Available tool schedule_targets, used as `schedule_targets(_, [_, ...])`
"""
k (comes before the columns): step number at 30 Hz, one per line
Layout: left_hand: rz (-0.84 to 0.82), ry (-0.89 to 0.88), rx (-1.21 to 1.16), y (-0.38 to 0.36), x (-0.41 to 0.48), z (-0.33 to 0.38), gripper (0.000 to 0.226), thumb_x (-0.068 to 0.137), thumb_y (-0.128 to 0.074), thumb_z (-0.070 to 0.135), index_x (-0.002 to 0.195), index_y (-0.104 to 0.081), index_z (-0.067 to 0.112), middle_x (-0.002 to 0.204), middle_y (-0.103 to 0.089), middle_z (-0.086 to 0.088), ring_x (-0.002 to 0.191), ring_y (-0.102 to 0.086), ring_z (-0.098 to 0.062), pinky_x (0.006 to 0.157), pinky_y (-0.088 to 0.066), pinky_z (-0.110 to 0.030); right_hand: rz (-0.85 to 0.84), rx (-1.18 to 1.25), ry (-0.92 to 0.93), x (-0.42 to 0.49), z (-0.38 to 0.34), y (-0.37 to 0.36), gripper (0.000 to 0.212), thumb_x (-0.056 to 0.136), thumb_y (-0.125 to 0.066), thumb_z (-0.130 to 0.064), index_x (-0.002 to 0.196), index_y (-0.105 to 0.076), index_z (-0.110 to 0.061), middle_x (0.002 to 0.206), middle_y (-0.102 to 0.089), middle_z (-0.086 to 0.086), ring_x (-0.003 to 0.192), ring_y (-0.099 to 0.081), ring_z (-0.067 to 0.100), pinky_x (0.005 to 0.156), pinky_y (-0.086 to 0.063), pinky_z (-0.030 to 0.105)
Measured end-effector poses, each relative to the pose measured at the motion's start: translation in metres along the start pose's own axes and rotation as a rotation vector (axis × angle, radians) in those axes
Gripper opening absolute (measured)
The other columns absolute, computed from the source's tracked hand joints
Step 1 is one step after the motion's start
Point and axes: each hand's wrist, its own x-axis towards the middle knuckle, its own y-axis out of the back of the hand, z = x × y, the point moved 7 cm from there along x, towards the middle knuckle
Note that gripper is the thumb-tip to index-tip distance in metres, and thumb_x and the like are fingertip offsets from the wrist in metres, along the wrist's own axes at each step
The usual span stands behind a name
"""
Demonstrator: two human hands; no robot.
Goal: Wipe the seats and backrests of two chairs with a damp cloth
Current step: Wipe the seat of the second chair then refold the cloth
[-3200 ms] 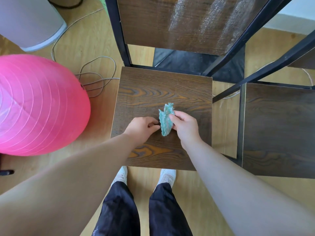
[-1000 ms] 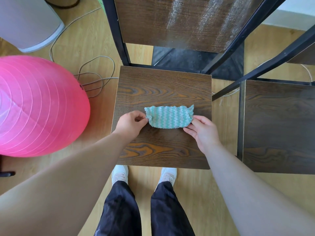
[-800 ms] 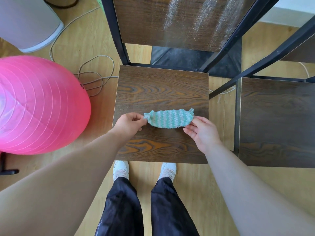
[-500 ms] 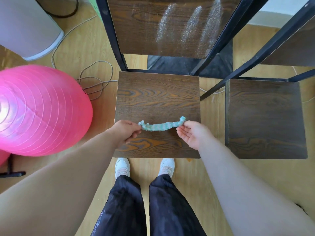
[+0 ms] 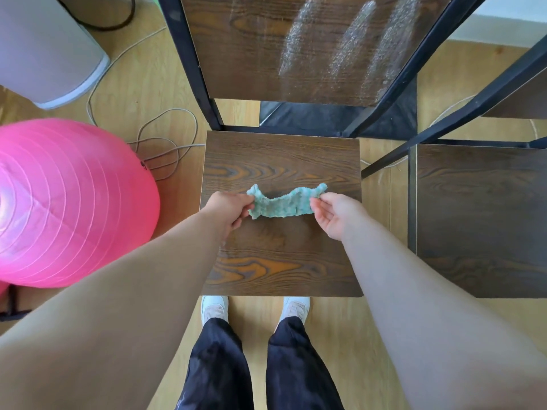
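Head view. Cloth [image 5: 283, 204]: teal, nubby weave, stretched into a sagging strip with both corners peaked, held above the middle of the near chair seat [image 5: 281, 261]. Your left hand [image 5: 229, 209] pinches its 9 o'clock end, fingers closed on it; your right hand [image 5: 336, 213] pinches the 3 o'clock end, remaining fingers loosely curled. Backrest [image 5: 296, 45] at 12 o'clock shows pale streaks. Second chair seat [image 5: 479, 220] at 3 o'clock.

Light wood floor [image 5: 349, 344]; pink ball [image 5: 68, 202]; loose cable [image 5: 165, 143].
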Motion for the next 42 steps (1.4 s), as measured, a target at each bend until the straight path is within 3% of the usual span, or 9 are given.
schedule_targets(4, [0.076, -0.052, 0.031, 0.009, 0.014, 0.016, 0.013, 0.091, -0.069, 0.024, 0.082, -0.072, 0.015, 0.084, -0.071, -0.002, 0.062, -0.053, -0.012, 0.053, -0.042, -0.022, 0.010, -0.077, 0.057, 0.006, -0.018, -0.012, 0.012, 0.094, -0.068, -0.015, 0.102, -0.067, -0.006, 0.094, -0.076, 0.009, 0.084, -0.074, 0.016, 0.065, -0.060, 0.023])
schedule_targets(7, [0.149, -0.157, 0.160, 0.020, 0.015, 0.029, 0.014, 0.094, -0.065, 0.029, 0.098, -0.073, 0.018, 0.088, -0.072, 0.005, 0.073, -0.062, -0.010, 0.068, -0.054, -0.027, 0.090, -0.227, 0.152, 0.012, -0.031, -0.013, 0.011, 0.093, -0.070, -0.017, 0.101, -0.067, -0.009, 0.093, -0.074, 0.008, 0.082, -0.073, 0.016, 0.068, -0.061, 0.026])
schedule_targets(12, [0.298, -0.526, 0.778, 0.033, 0.006, 0.047, 0.033, 0.095, -0.061, 0.035, 0.124, -0.063, 0.021, 0.119, -0.062, 0.000, 0.111, -0.055, -0.023, 0.092, -0.047, -0.036, 0.347, -0.814, 0.570, 0.017, -0.057, -0.004, 0.019, 0.093, -0.068, -0.032, 0.091, -0.072, -0.013, 0.084, -0.067, 0.001, 0.075, -0.067, 0.020, 0.069, -0.063, 0.038])
schedule_targets(16, [0.328, -0.643, 1.148, 0.032, 0.005, 0.036, 0.053, 0.098, -0.052, 0.044, 0.147, -0.041, 0.024, 0.141, -0.047, -0.003, 0.127, -0.040, -0.027, 0.102, -0.038, -0.042, 0.423, -1.098, 0.670, 0.024, -0.050, -0.003, 0.038, 0.094, -0.062, -0.041, 0.073, -0.063, -0.010, 0.068, -0.064, 0.002, 0.059, -0.061, 0.018, 0.049, -0.045, 0.025])
schedule_targets(20, [0.320, -0.686, 1.281, 0.033, 0.008, 0.022, 0.062, 0.101, -0.047, 0.046, 0.155, -0.026, 0.025, 0.162, -0.023, 0.002, 0.146, -0.021, -0.023, 0.115, -0.027, -0.042, 0.458, -1.005, 0.662, 0.031, -0.040, -0.005, 0.032, 0.092, -0.067, -0.041, 0.103, -0.056, -0.013, 0.090, -0.062, 0.002, 0.079, -0.058, 0.020, 0.049, -0.034, 0.023])
schedule_targets(25, [0.349, -0.726, 1.332, 0.036, 0.013, 0.009, 0.067, 0.102, -0.043, 0.047, 0.159, -0.015, 0.024, 0.167, -0.006, 0.001, 0.153, -0.002, -0.018, 0.124, -0.012, -0.042, 0.500, -0.981, 0.672, 0.044, -0.034, -0.014, 0.027, 0.086, -0.071, -0.041, 0.087, -0.068, -0.014, 0.081, -0.068, 0.002, 0.078, -0.067, 0.023, 0.065, -0.058, 0.036])
schedule_targets(29, [0.358, -0.723, 1.323, 0.041, 0.014, 0.002, 0.069, 0.102, -0.041, 0.048, 0.159, -0.012, 0.023, 0.167, -0.003, 0.001, 0.154, 0.000, -0.018, 0.124, -0.009, -0.043, 0.514, -1.023, 0.719, 0.037, -0.032, -0.019, 0.016, 0.088, -0.068, -0.033, 0.088, -0.074, -0.018, 0.087, -0.069, 0.003, 0.086, -0.066, 0.025, 0.074, -0.060, 0.040])
schedule_targets(37, [0.347, -0.727, 1.300, 0.046, 0.004, -0.003, 0.071, 0.102, -0.041, 0.051, 0.160, -0.009, 0.023, 0.168, -0.002, 0.001, 0.154, 0.000, -0.019, 0.124, -0.009, -0.044, 0.263, -0.580, 0.673, 0.023, -0.024, -0.009, 0.033, 0.092, -0.069, -0.017, 0.125, -0.066, -0.017, 0.113, -0.067, -0.005, 0.102, -0.061, 0.012, 0.082, -0.051, 0.027])
schedule_targets(42, [0.333, -0.732, 1.295, 0.051, 0.000, -0.004, 0.072, 0.101, -0.040, 0.053, 0.160, -0.008, 0.024, 0.168, 0.000, 0.001, 0.154, 0.001, -0.019, 0.124, -0.009, -0.044, 0.164, -0.431, 0.655, 0.014, -0.020, -0.008, 0.038, 0.092, -0.072, -0.016, 0.128, -0.064, -0.021, 0.119, -0.067, -0.007, 0.105, -0.064, 0.009, 0.092, -0.056, 0.030])
